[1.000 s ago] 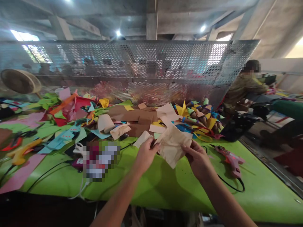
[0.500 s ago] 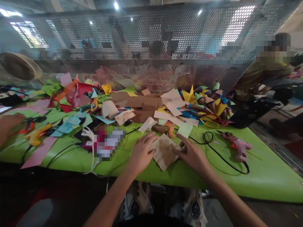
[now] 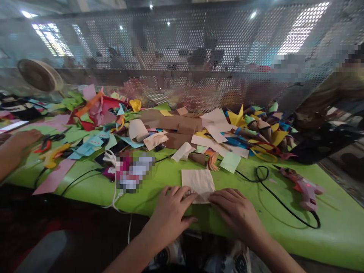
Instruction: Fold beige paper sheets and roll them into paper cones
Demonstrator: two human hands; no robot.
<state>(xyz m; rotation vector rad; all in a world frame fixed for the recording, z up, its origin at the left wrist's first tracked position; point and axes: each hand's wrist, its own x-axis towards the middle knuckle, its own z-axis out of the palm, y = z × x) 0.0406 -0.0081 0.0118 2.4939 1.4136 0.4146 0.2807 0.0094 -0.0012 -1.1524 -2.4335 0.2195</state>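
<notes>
A creased beige sheet of paper (image 3: 199, 180) lies squarely on the green table cover, close to the front edge. My left hand (image 3: 174, 206) touches its lower left edge with extended fingertips, and the thumb is spread away from them. At the lower right corner, my right hand (image 3: 237, 208) has its fingers together and curved over the paper; its thumb is partly hidden. The near edge of the sheet is partly covered by my fingers. Just beyond it are a small brown paper cone (image 3: 198, 157) and a fan of orange paper strips (image 3: 212, 162).
A pink glue gun (image 3: 305, 187) with a black cord lies at right, a yellow one (image 3: 55, 155) at left. Near the latter are scissors (image 3: 47, 143) and another person's hand (image 3: 24, 142). Coloured paper scraps (image 3: 96, 110) and a metal mesh partition (image 3: 182, 45) stand behind.
The paper has turned from corner-down to square-on. Both my hands have moved from its side corners to its near edge. The camera view has shifted slightly left.
</notes>
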